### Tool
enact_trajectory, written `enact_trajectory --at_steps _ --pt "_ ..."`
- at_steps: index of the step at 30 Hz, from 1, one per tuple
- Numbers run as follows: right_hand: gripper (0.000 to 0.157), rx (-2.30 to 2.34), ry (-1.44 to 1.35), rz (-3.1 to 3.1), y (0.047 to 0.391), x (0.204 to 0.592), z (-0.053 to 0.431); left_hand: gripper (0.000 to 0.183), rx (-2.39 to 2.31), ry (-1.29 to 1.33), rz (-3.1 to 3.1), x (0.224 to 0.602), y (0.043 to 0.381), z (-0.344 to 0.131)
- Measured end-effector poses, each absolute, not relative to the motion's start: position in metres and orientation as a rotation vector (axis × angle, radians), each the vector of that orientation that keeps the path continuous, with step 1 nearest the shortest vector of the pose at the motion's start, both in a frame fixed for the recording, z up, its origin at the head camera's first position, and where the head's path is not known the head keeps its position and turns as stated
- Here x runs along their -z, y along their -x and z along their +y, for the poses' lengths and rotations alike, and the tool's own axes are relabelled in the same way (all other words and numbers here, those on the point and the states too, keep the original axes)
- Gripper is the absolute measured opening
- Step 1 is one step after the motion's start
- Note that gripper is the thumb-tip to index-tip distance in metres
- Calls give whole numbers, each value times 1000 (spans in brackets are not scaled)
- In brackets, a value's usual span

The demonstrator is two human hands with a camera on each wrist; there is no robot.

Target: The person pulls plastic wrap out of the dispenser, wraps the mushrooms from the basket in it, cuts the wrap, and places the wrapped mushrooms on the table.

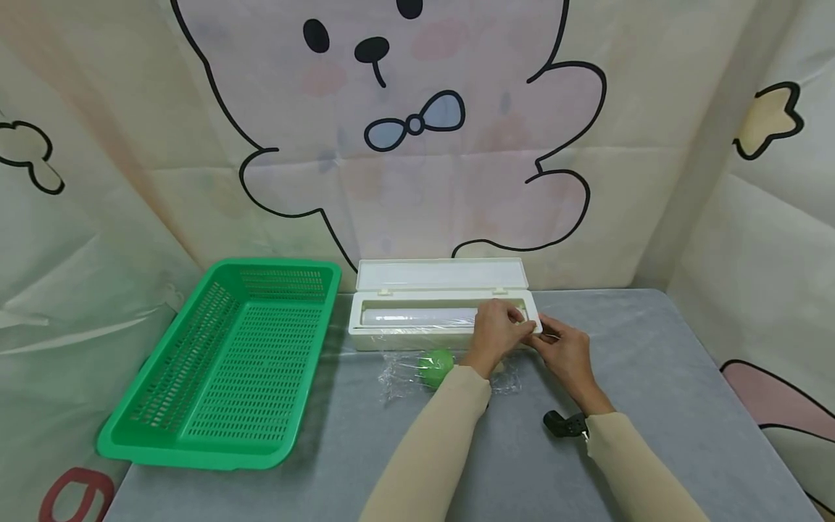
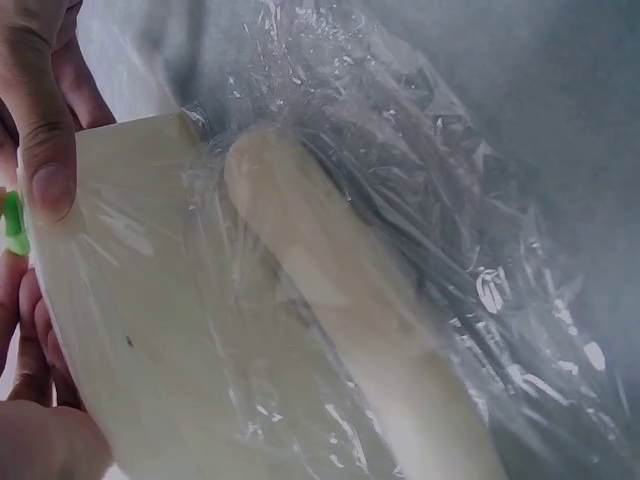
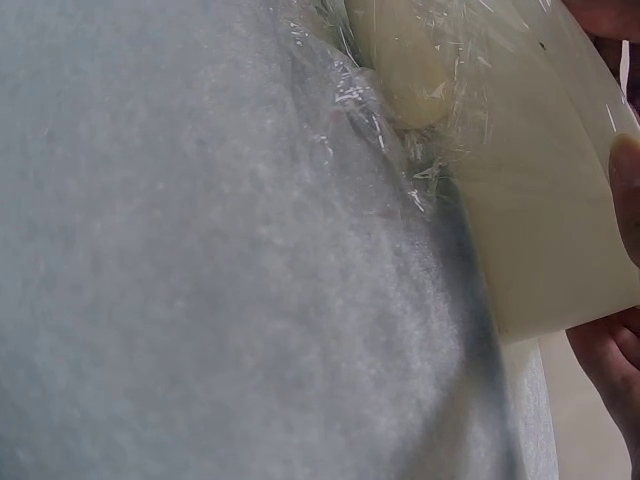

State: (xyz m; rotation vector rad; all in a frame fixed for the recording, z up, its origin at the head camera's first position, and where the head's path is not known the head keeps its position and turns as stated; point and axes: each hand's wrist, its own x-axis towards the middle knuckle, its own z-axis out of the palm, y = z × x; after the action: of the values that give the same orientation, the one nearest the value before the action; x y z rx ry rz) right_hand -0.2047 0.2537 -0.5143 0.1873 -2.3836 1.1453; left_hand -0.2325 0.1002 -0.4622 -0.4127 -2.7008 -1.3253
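A white cling wrap dispenser box (image 1: 417, 339) stands with its lid raised and a roll of film (image 1: 417, 317) inside. My left hand (image 1: 498, 330) is at the right end of its front rim, fingers bent at a small green piece (image 2: 15, 222) on the edge. The right hand (image 1: 566, 357) grips the box's right front corner, its thumb (image 2: 50, 185) on the front face and fingers around the end. Clear film (image 2: 400, 170) hangs down the front over a long pale thing (image 2: 330, 260) with a rounded end. A green rounded part (image 1: 435, 368) shows under the film, left of my forearm.
A green perforated plastic basket (image 1: 261, 362) sits on the left of the grey-covered table (image 1: 652, 377). Behind the box, a printed cloth (image 1: 417, 196) with a cartoon animal hangs at the table's back edge. A black strap device (image 1: 565, 424) is on the right wrist.
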Motion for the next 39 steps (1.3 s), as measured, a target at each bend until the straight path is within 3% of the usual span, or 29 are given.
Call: enact_trajectory --at_steps 18,39 --pt "55 -1185 -163 -2415 205 512 254 8 1213 419 -2640 465 230 95" --pt "55 -1240 -190 -2395 203 512 254 14 997 443 -2590 471 218 63"
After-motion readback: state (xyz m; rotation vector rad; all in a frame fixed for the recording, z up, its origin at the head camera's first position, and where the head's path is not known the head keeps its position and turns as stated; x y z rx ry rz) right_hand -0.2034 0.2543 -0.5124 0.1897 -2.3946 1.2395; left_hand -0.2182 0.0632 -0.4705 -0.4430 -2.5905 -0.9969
